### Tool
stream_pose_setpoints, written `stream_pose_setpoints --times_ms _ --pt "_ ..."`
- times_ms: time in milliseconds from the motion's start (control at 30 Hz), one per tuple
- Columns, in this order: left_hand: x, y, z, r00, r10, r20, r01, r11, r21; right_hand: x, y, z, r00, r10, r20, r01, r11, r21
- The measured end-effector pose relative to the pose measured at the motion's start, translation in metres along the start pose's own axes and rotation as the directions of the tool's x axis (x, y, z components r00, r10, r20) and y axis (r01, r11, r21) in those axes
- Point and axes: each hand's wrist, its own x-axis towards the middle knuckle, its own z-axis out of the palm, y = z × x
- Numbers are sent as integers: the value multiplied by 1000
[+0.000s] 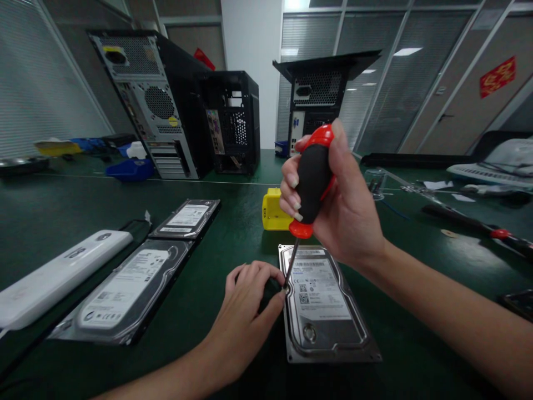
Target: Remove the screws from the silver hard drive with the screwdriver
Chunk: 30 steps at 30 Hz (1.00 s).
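Grips a red-and-black screwdriver (313, 180) in the right hand (348, 214), slanting it down to the left edge of a hard drive (322, 305) lying flat on a green table (233, 233). Curls the left hand (250, 303) beside that edge, with thumb and forefinger close together; cannot tell whether pinching anything.

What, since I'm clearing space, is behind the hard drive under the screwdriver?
A yellow plastic item sits behind it; the right hand and screwdriver cover part of it and whatever lies beyond them.
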Motion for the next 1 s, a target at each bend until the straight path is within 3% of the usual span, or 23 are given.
stream_pose_setpoints --times_ms 233,633,1000 --pt "0 -3 1 1000 14 -4 -14 1000 9 -1 0 -1 1000 11 25 -13 996 87" --pt "2 -12 5 999 33 -22 -31 998 58 -1 -2 -7 987 6 159 -11 999 31" --pt "2 -12 5 999 29 -15 -28 997 68 0 0 -8 994 -2 107 6 999 -39"
